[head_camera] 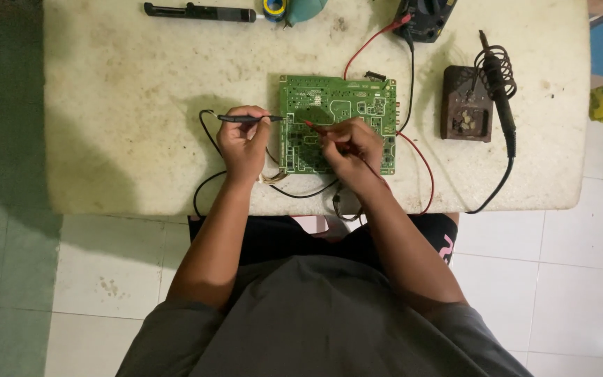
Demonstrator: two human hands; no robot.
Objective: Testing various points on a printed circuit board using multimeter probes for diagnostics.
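While hands (244, 143) (347, 145) probe, circuit board (336, 105) lies between.

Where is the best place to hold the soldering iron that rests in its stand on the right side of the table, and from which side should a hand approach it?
Probably the dark handle of the soldering iron, below the coil of the stand. Come from the near table edge, where the handle sticks out free toward the cord; the tip end sits inside the coil.

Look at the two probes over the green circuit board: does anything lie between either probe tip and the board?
Nothing visible does. The left hand holds the black probe with its tip at the circuit board left edge. The right hand holds the red probe tip on the board's bare middle; the wires trail off behind the hands.
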